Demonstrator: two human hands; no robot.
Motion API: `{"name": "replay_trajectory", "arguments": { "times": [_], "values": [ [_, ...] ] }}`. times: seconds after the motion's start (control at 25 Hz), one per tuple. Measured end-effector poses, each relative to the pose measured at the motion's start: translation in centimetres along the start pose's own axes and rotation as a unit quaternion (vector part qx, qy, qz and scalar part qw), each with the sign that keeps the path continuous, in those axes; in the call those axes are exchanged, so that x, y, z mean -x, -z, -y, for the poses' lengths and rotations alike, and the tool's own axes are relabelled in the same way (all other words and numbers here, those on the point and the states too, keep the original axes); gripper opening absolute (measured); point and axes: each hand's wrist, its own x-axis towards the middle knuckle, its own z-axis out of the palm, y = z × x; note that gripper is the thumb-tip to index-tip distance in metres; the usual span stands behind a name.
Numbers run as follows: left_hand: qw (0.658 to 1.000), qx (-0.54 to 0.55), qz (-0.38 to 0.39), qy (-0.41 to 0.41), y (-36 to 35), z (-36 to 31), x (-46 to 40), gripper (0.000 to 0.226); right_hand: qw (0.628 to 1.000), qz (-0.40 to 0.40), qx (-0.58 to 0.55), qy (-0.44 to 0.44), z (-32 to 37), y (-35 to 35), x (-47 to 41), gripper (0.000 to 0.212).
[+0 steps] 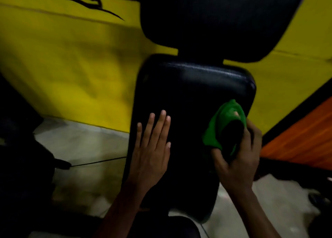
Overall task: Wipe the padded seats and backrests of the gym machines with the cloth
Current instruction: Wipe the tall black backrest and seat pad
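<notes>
A long black padded bench pad (190,97) runs down the middle of the view. A second, wider black pad (215,22) stands above it. My left hand (152,147) lies flat on the left part of the long pad, fingers straight and together. My right hand (239,153) grips a bunched green cloth (224,122) at the pad's right edge. The cloth touches the pad's surface near that edge. The picture is dim and slightly blurred.
A yellow wall (68,61) stands behind the machine. Pale floor (86,147) shows to the left and right below. An orange panel (301,138) sits at the right. A dark machine part (23,156) with a thin black rod (100,163) is at the left.
</notes>
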Motion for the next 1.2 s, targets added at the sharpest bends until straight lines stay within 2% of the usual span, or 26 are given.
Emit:
{"name": "replay_trajectory", "arguments": {
  "times": [0.12,0.16,0.24,0.36,0.48,0.56,0.64,0.72,0.76,0.84,0.88,0.96,1.04,1.12,1.2],
  "values": [
    [0.999,0.045,-0.001,0.020,1.5,1.7,-1.0,0.059,0.976,0.037,0.111,0.183,2.8,-1.9,-4.9,0.067],
    [0.998,0.061,-0.008,0.024,1.6,2.1,-1.0,0.057,0.963,0.035,0.154,0.219,3.7,-2.6,-6.2,0.067],
    [0.987,0.130,-0.029,0.086,1.5,2.8,-0.7,0.056,0.941,0.027,0.211,0.264,5.4,-4.0,-8.6,0.066],
    [0.941,0.268,-0.045,0.202,0.4,3.9,-0.5,0.056,0.916,0.068,0.244,0.310,8.4,-5.0,-11.3,0.069],
    [0.887,0.381,-0.021,0.261,-1.4,4.5,0.1,0.074,0.882,0.154,0.274,0.350,12.9,-6.8,-13.6,0.066],
    [0.859,0.425,-0.019,0.286,-2.1,4.6,0.4,0.082,0.821,0.213,0.353,0.395,16.4,-9.2,-14.2,0.052],
    [0.842,0.448,-0.015,0.300,-2.3,4.6,0.9,0.083,0.730,0.304,0.434,0.432,18.7,-12.2,-14.1,0.038],
    [0.835,0.454,-0.001,0.310,-2.4,5.2,1.4,0.086,0.666,0.396,0.455,0.439,20.1,-14.0,-14.5,0.040],
    [0.837,0.452,0.010,0.308,-2.5,5.6,1.6,0.089,0.653,0.436,0.467,0.407,20.4,-14.5,-15.6,0.040],
    [0.837,0.453,0.052,0.303,-2.6,6.5,2.2,0.089,0.656,0.488,0.485,0.310,20.9,-14.7,-17.7,0.047],
    [0.830,0.461,0.075,0.303,-2.8,6.9,2.5,0.086,0.653,0.487,0.499,0.297,21.1,-14.7,-18.0,0.053],
    [0.821,0.473,0.095,0.305,-3.2,7.2,3.3,0.082,0.599,0.455,0.546,0.369,20.9,-15.5,-16.5,0.051],
    [0.818,0.470,0.095,0.317,-3.6,7.3,4.2,0.083,0.547,0.456,0.525,0.466,19.8,-17.2,-12.7,0.048],
    [0.819,0.463,0.091,0.327,-4.1,7.3,4.9,0.083,0.522,0.504,0.493,0.481,19.0,-18.5,-9.5,0.047],
    [0.816,0.452,0.109,0.344,-4.7,7.6,5.8,0.077,0.523,0.533,0.494,0.446,18.9,-19.3,-9.8,0.049]
  ]
}}
